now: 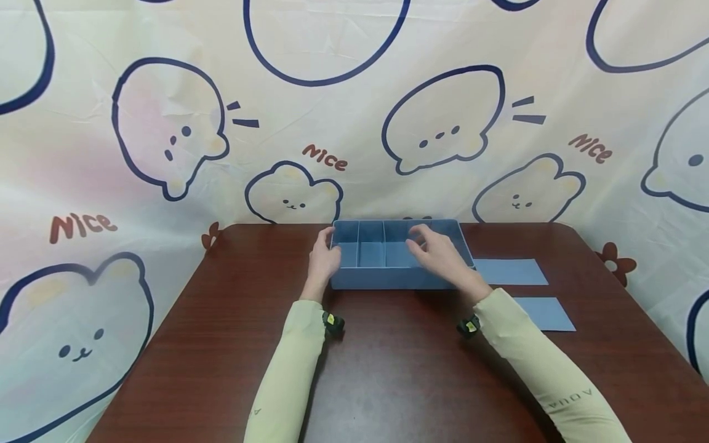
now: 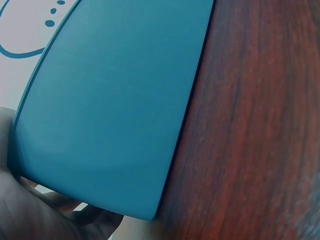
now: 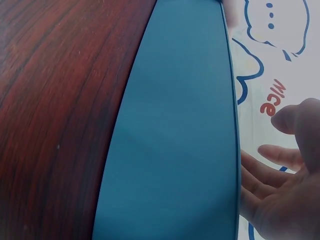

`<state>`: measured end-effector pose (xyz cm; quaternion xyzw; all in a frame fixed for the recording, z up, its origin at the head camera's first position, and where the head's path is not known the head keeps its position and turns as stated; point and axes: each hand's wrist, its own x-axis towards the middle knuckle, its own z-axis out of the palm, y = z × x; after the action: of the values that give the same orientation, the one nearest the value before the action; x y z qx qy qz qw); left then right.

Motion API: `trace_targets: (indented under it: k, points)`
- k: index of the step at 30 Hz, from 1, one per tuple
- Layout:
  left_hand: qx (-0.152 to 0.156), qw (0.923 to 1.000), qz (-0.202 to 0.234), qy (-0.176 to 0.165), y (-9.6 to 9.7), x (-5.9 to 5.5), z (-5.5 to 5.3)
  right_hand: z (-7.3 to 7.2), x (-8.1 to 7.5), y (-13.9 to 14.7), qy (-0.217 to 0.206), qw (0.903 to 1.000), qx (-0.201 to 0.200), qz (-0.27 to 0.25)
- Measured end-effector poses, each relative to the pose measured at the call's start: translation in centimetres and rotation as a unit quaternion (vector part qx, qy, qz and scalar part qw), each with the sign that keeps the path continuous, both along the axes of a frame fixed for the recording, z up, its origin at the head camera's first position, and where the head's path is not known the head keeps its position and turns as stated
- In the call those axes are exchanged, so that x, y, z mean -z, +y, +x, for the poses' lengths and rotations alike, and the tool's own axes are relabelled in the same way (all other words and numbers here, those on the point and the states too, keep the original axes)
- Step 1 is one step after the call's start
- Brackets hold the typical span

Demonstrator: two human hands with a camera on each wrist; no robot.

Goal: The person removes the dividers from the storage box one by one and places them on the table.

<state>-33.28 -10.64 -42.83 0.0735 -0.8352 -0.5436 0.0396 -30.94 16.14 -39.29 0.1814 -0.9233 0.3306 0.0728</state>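
Observation:
A shallow blue box (image 1: 388, 279) stands near the table's far edge, split by two upright dividers into three compartments, the right one widest. At its left end my left hand (image 1: 324, 258) grips the side wall, with the thumb at the rim and the fingers outside. The left wrist view shows that hand (image 2: 40, 210) round the corner of the box (image 2: 110, 110). My right hand (image 1: 440, 252) is over the right compartment, thumb and fingers apart and loosely bent, holding nothing. In the right wrist view, this hand (image 3: 285, 190) appears beyond the rim of the box's front wall (image 3: 175, 125).
Two flat blue rectangular pieces lie on the brown table (image 1: 376, 381) to the right: a farther piece (image 1: 512, 272) beside the box and a nearer piece (image 1: 548, 314) partly behind my right sleeve. A cartoon-printed cloth (image 1: 354, 123) hangs behind the table and along its sides.

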Motion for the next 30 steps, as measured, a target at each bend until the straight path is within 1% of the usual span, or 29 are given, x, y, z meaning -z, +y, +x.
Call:
trace_targets:
  k: [6, 11, 18, 26, 30]
  points:
    - [0.000, 1.0000, 0.000, 0.002, 0.0, -0.1, -0.1, -0.3, 0.1, -0.8, -0.003, 1.0000, 0.001, -0.005]
    - [0.000, 1.0000, 0.000, -0.002, 0.0, -0.2, -0.1, -0.3, 0.2, -1.3, -0.006, 0.9999, -0.002, -0.012]
    - [-0.002, 1.0000, -0.004, 0.000, 0.0, 0.1, 0.0, -0.5, 0.6, -1.7, -0.014, 0.9997, -0.011, -0.018]
    - [-0.001, 1.0000, -0.006, 0.007, 0.0, 0.2, 0.1, -0.9, 0.9, -2.7, -0.027, 0.9994, 0.009, -0.018]
    - [-0.003, 1.0000, -0.008, 0.005, 0.0, 0.2, 0.1, -1.1, 0.9, -3.2, -0.033, 0.9993, 0.009, -0.015]
